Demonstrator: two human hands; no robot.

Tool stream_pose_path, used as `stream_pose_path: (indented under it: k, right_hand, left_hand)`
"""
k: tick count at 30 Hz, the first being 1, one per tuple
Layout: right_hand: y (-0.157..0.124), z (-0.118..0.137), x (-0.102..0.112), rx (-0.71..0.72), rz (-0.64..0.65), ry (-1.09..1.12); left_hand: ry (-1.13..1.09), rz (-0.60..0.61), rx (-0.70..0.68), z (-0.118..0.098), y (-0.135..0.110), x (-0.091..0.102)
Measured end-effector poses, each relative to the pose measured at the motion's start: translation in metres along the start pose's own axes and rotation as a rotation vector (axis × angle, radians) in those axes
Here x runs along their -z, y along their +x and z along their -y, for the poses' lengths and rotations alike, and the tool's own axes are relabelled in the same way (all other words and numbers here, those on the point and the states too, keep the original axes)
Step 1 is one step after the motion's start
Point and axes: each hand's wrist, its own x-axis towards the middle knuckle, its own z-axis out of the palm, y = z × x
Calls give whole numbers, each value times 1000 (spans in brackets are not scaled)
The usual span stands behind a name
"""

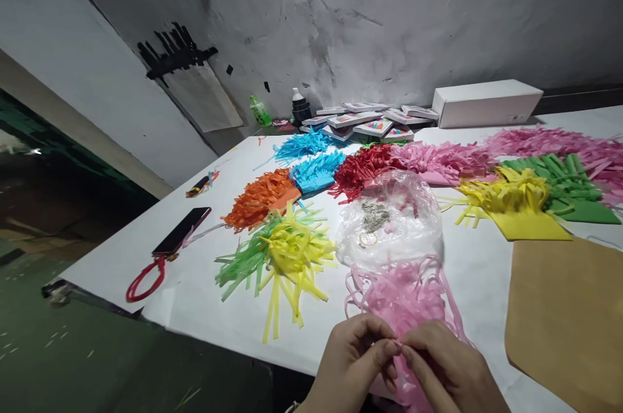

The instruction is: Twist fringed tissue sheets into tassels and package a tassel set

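Note:
At the table's front edge my left hand (357, 354) and my right hand (445, 361) meet fingertip to fingertip, both closed in a pinch on a pink paper tassel (406, 296). Its thin strips spread over the table beyond my fingers and hang down between my hands. Just behind it lies a clear plastic bag (413, 231) with some greyish string and a small ring-like item in it. Left of the tassel rests a yellow tassel (294, 247), partly over a light green tassel (243, 263).
Behind are fringed bundles in orange (260, 199), blue (318, 169), red (365, 169), pink (442, 160), yellow (516, 199) and green (559, 182). A brown sheet (564, 315) lies right. A phone (182, 231) with a red strap lies left. A white box (487, 104) stands by the wall.

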Motion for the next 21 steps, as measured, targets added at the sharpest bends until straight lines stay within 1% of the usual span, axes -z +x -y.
stream_pose_path:
  k: [3, 5, 10, 13, 16, 18, 20, 21]
  right_hand:
    - [1, -1, 2, -38, 11, 64]
    - [1, -2, 2, -44, 19, 81]
    - [-1, -3, 1, -8, 4, 44]
    - [-2, -1, 1, -6, 14, 15]
    - [0, 1, 2, 8, 21, -30]
    - [3, 4, 1, 64, -6, -77]
    - [8, 7, 1, 153, -37, -106]
    - [11, 8, 0, 203, -55, -117]
  left_hand:
    - [-48, -39, 32, -5, -1, 1]
    - [-4, -59, 8, -8, -1, 1]
    - [232, -31, -113, -14, -2, 1]
    - [372, -37, -205, -13, -3, 2]
    - [458, -25, -281, -11, -4, 3]
    - [495, 6, -304, -11, -4, 4]
    - [547, 34, -330, -13, -4, 7]
    - [582, 40, -365, -15, -4, 8]
